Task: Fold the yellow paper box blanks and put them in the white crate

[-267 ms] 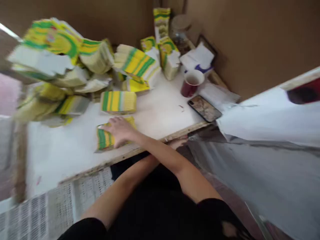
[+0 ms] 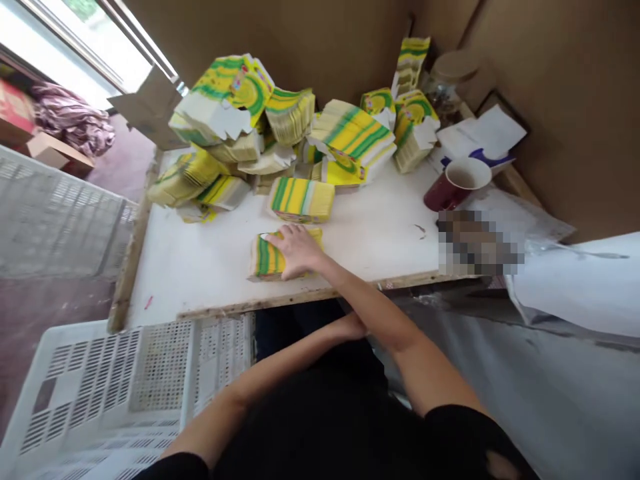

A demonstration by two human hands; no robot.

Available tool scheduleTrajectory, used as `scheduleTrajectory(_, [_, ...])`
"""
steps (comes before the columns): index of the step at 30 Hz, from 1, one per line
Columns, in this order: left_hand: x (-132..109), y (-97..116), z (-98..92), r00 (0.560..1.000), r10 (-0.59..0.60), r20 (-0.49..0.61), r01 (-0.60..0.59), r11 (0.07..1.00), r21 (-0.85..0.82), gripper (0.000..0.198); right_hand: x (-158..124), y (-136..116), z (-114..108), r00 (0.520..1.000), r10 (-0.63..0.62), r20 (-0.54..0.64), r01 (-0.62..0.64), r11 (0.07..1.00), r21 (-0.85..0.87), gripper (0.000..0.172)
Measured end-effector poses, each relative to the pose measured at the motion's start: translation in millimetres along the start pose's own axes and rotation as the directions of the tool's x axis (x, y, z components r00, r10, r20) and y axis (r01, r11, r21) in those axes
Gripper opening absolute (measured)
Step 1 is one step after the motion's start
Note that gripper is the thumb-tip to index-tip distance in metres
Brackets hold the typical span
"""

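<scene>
My right hand point(image 2: 296, 250) lies flat on a small stack of green, yellow and white striped flat cartons point(image 2: 265, 259), near the front edge of the white table point(image 2: 200, 267). Its fingers are stretched over the top of the stack. A second similar stack point(image 2: 301, 198) sits just behind it. My left hand point(image 2: 353, 325) is below the table edge, partly behind my right forearm, and its fingers do not show.
A big heap of the same cartons point(image 2: 280, 127) fills the back of the table. A red mug point(image 2: 456, 183), papers point(image 2: 483, 133), a jar point(image 2: 450, 73) and a blurred flat object point(image 2: 477, 243) are at right. A white slotted crate point(image 2: 125, 387) stands at lower left. Brown walls enclose the corner.
The view has swung left and sharpened. My right hand stays on the same stack. My left hand has dropped from the table edge to below it.
</scene>
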State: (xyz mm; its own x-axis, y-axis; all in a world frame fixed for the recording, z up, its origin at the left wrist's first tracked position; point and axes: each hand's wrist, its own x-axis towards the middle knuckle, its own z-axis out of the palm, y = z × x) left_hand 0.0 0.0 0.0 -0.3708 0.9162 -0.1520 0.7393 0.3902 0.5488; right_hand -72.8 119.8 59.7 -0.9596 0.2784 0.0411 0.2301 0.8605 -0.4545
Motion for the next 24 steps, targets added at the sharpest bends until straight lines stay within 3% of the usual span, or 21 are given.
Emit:
scheduleTrajectory(1, [-2, -7, -9.0, 0.991, 0.064, 0.118, -0.057, 0.996, -0.065, 0.036, 0, -1, 1, 1.000, -0.001, -0.003, 0.001, 1.000, -0.008, 0.090])
scheduleTrajectory(3, [-9, -27, -32.7, 0.919, 0.180, 0.352, -0.083, 0.958, -0.274, 0.020, -3, -2, 3, 1.000, -0.008, -0.022, 0.008, 1.000, -0.015, 0.090])
scheduleTrajectory(5, [-18, -52, -62.4, 0.848, 0.181, 0.498, 0.124, 0.846, -0.518, 0.025, -8, -3, 4, 0.999, -0.011, -0.046, 0.011, 1.000, -0.006, 0.090])
scheduleTrajectory(6, [-22, -65, -77.9, 0.804, 0.156, 0.574, 0.313, 0.710, -0.631, 0.032, -12, -3, 4, 0.998, -0.005, -0.061, 0.005, 1.000, 0.001, 0.091])
scheduleTrajectory(7, [-27, -78, -92.6, 0.800, 0.091, 0.593, 0.444, 0.576, -0.686, 0.036, -17, -4, 2, 0.997, 0.003, -0.081, -0.003, 1.000, 0.003, 0.092])
scheduleTrajectory(9, [-34, -101, -117.2, 0.801, -0.006, 0.599, 0.566, 0.333, -0.754, 0.045, -26, -8, -4, 0.991, 0.010, -0.131, -0.010, 1.000, -0.001, 0.093])
scheduleTrajectory(11, [-37, -116, -133.0, 0.802, -0.050, 0.595, 0.593, 0.187, -0.783, 0.052, -36, -13, -15, 0.982, -0.011, -0.190, 0.011, 1.000, 0.003, 0.094])
scheduleTrajectory(12, [-38, -120, -137.7, 0.826, -0.086, 0.557, 0.563, 0.159, -0.811, 0.052, -40, -15, -20, 0.976, -0.023, -0.218, 0.028, 0.999, 0.019, 0.096])
scheduleTrajectory(14, [-35, -121, -142.6, 0.909, -0.207, 0.362, 0.401, 0.190, -0.896, 0.047, -46, -19, -29, 0.965, -0.029, -0.260, 0.052, 0.995, 0.083, 0.102])
scheduleTrajectory(16, [-31, -118, -145.2, 0.949, -0.309, 0.055, 0.156, 0.311, -0.938, 0.042, -50, -20, -32, 0.962, -0.015, -0.272, 0.062, 0.984, 0.165, 0.106])
scheduleTrajectory(18, [-26, -111, -148.9, 0.919, -0.322, -0.227, -0.063, 0.450, -0.891, 0.041, -53, -20, -30, 0.966, 0.002, -0.258, 0.059, 0.972, 0.229, 0.107])
scheduleTrajectory(20, [-22, -104, -154.6, 0.862, -0.283, -0.421, -0.198, 0.576, -0.793, 0.041, -55, -19, -25, 0.973, 0.020, -0.232, 0.043, 0.964, 0.263, 0.106])
scheduleTrajectory(22, [-19, -99, -161.4, 0.813, -0.223, -0.538, -0.254, 0.695, -0.672, 0.035, -58, -19, -19, 0.978, 0.038, -0.205, 0.021, 0.960, 0.279, 0.106])
scheduleTrajectory(24, [-16, -96, -167.2, 0.812, -0.152, -0.564, -0.255, 0.777, -0.576, 0.025, -60, -19, -14, 0.980, 0.057, -0.189, 0.000, 0.957, 0.290, 0.106])
